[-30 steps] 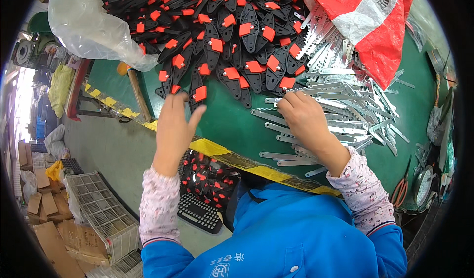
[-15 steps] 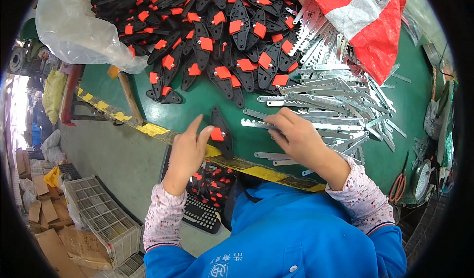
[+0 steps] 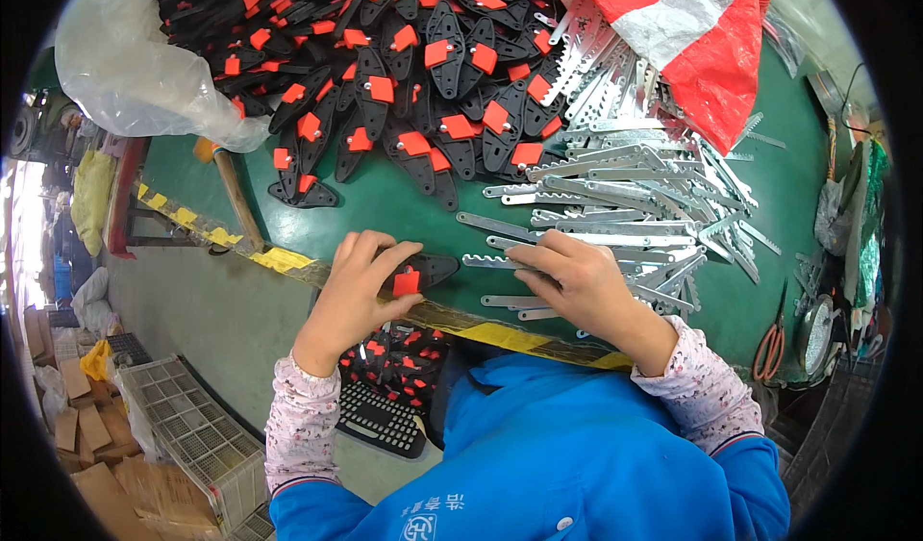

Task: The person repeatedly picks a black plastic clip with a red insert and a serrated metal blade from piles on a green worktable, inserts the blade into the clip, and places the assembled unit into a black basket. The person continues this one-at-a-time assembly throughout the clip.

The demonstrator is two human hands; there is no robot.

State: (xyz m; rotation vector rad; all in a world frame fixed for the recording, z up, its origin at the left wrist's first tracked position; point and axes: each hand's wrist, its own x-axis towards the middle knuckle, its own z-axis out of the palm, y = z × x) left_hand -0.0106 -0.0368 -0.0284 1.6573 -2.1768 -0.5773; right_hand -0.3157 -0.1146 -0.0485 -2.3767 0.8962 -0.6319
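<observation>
At the left end of the black piece with red tab [image 3: 407, 282]: left hand [image 3: 351, 291], clamped on that piece, thumb to the near side, fingers to the far side. Black piece on or just above the green table [image 3: 385, 219], striped tape [image 3: 500, 332] along its near side. Long axis roughly left to right, free tip toward the right hand. Just right of that tip, nearly in line with it: toothed end of a metal strip [image 3: 486, 262]. Farther right of the black piece: right hand [image 3: 582, 276], thumb and fingertips closed on the strip. Left hand the nearer to the black piece.

Hidden, left to right: the black piece's left end, under the left hand. Beyond the piece, heap of black parts [image 3: 399, 60], cut off at the upper rim. Touch or slight gap at the piece's free tip: impossible to tell. Strip's other end lost under right fingers; right of the piece, loose strips [image 3: 654, 185] overlapping, hard to separate by eye.
</observation>
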